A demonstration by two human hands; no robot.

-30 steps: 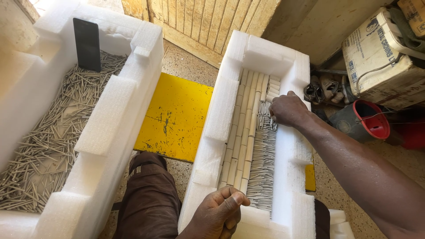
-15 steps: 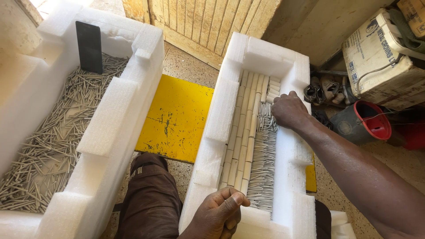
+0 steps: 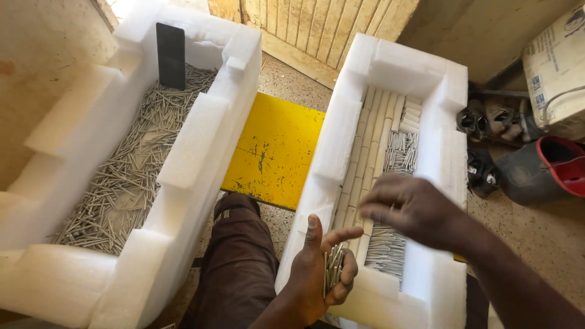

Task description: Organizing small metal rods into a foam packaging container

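My left hand (image 3: 320, 268) is curled around a small bundle of thin metal nails (image 3: 333, 268), held upright at the near end of the right white foam tray (image 3: 448, 128). Above that tray's near half hovers my right hand (image 3: 409, 207), blurred, fingers loosely spread and pointing left, with nothing visible in it. Inside this tray, neat rows of aligned nails (image 3: 399, 152) lie beside pale packed strips (image 3: 365, 152). The left white foam tray (image 3: 201, 140) holds a loose heap of nails (image 3: 131, 176).
A dark flat rectangular object (image 3: 170, 55) stands upright in the left tray's far end. A yellow board (image 3: 274, 149) lies on the floor between the trays. My brown-trousered leg (image 3: 234, 268) is below. A red bucket (image 3: 563, 164), dark items and a cardboard box (image 3: 557, 67) sit right.
My right hand has pulled back from the far rows of nails toward me and the left hand. My left hand has lifted and now shows a bundle of nails.
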